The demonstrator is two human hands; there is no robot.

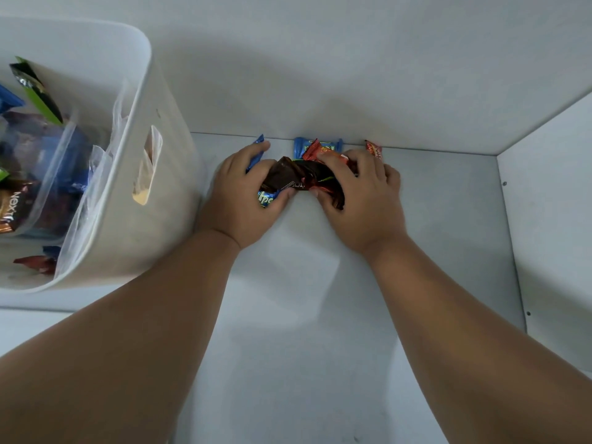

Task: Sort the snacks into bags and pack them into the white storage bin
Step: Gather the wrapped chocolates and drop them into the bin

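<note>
A small heap of snack packets lies against the back wall of the white table (pixel 288 315). My left hand (pixel 243 200) and my right hand (pixel 362 200) press in on the heap from both sides. A dark brown packet (pixel 301 177) sits between them, gripped by both. My left hand also covers blue packets (pixel 266 198). A red packet (pixel 320 152) lies under my right fingers. A blue packet (pixel 301 147) and an orange-red one (pixel 374 150) rest behind against the wall. The white storage bin (pixel 141 174) stands at the left.
Inside the bin, clear plastic bags (pixel 48 161) hold brown, blue and green snacks. A white side wall (pixel 551 219) closes the space on the right. The back wall (pixel 320 75) rises right behind the heap.
</note>
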